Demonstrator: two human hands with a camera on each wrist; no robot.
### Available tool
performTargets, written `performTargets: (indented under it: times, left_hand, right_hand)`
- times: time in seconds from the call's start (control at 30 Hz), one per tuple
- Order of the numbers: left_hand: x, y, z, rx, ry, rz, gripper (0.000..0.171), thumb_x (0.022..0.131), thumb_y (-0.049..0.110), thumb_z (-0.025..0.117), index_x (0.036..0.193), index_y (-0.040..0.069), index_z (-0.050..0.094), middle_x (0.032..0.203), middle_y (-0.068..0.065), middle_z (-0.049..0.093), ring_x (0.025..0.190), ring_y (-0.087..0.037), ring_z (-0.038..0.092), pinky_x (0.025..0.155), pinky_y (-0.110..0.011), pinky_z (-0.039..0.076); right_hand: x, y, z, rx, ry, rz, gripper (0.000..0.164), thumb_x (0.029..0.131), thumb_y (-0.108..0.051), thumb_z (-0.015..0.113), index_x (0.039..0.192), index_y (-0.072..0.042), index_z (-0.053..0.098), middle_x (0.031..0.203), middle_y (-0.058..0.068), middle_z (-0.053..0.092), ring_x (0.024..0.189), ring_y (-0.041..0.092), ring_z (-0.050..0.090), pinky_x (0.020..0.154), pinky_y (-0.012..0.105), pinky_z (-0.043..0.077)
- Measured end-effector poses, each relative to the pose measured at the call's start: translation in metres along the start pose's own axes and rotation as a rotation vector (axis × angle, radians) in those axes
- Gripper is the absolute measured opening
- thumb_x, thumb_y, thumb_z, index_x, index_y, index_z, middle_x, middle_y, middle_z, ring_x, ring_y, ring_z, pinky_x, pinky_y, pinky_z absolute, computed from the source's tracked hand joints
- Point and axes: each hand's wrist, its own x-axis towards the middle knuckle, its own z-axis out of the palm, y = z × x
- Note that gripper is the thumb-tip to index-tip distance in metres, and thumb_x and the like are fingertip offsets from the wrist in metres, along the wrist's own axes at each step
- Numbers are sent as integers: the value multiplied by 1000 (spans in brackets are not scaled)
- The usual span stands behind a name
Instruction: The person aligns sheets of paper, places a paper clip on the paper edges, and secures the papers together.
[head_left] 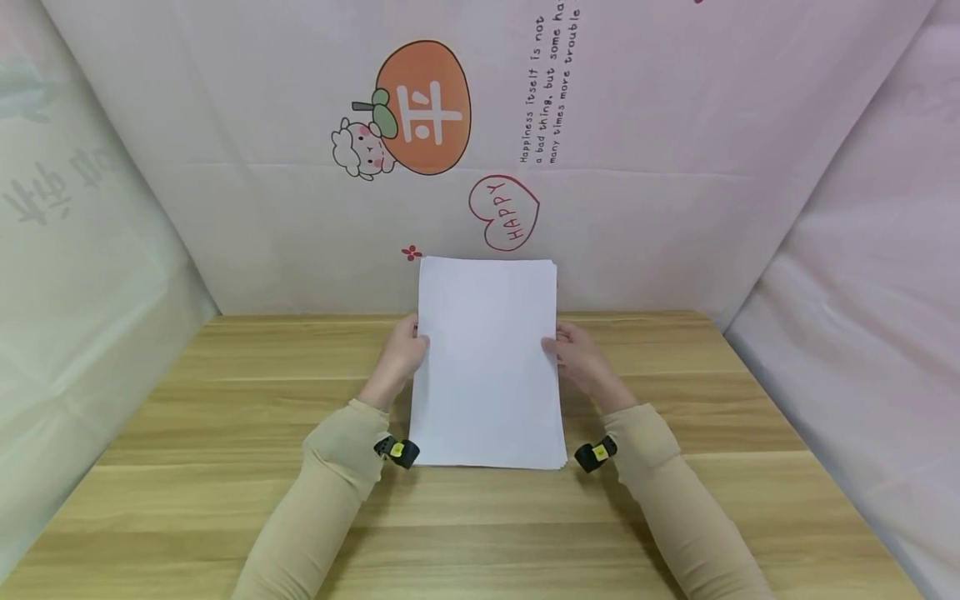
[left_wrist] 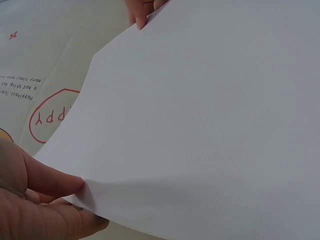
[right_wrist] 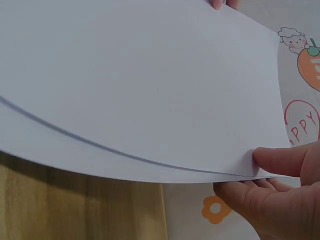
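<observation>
A stack of blank white paper sheets (head_left: pixel 487 367) is held up over the wooden table, its long sides running away from the person. On its left edge, my left hand (head_left: pixel 402 350) pinches the sheets, thumb on top and fingers beneath. My right hand (head_left: pixel 583 360) grips the opposite edge in the same way. The right wrist view shows the paper (right_wrist: pixel 150 90) bowing, with a lower sheet jutting out past the top one along the near edge. In the left wrist view, the left thumb (left_wrist: pixel 55 179) presses a slight dent into the paper.
The wood-grain table (head_left: pixel 480 533) extends around and below the paper. Behind it rises a pale cloth backdrop (head_left: pixel 300 242) with a printed orange fruit, a heart and lettering. Cloth side walls (head_left: pixel 82 292) flank the table. Each wrist wears a black strap (head_left: pixel 397 451).
</observation>
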Motion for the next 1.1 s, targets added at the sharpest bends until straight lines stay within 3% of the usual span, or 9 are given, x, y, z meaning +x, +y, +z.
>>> performTargets:
  times: [0.4, 0.73, 1.1]
  left_hand:
    - [-3, 10, -1, -62, 43, 12, 45, 94, 1, 37, 138, -6, 37, 143, -24, 40, 132, -37, 39, 108, -49, 34]
    - [-4, 14, -1, -103, 81, 23, 43, 94, 2, 38, 136, -6, 40, 143, -22, 41, 132, -34, 39, 108, -48, 35]
    - [-7, 21, -5, -123, 111, 89, 42, 93, 2, 39, 134, -6, 42, 140, -23, 44, 129, -32, 41, 105, -48, 37]
  right_hand:
    - [-6, -12, 6, 3, 63, -26, 51, 101, -10, 41, 148, 1, 23, 148, 21, 36, 130, 35, 42, 103, 47, 41]
    - [-10, -17, 8, -11, 80, -69, 55, 101, -12, 41, 149, 1, 18, 148, 22, 35, 133, 35, 40, 107, 47, 36]
    - [-18, -29, 11, -41, 108, -130, 52, 101, -12, 41, 148, 1, 23, 146, 22, 39, 131, 33, 43, 105, 45, 39]
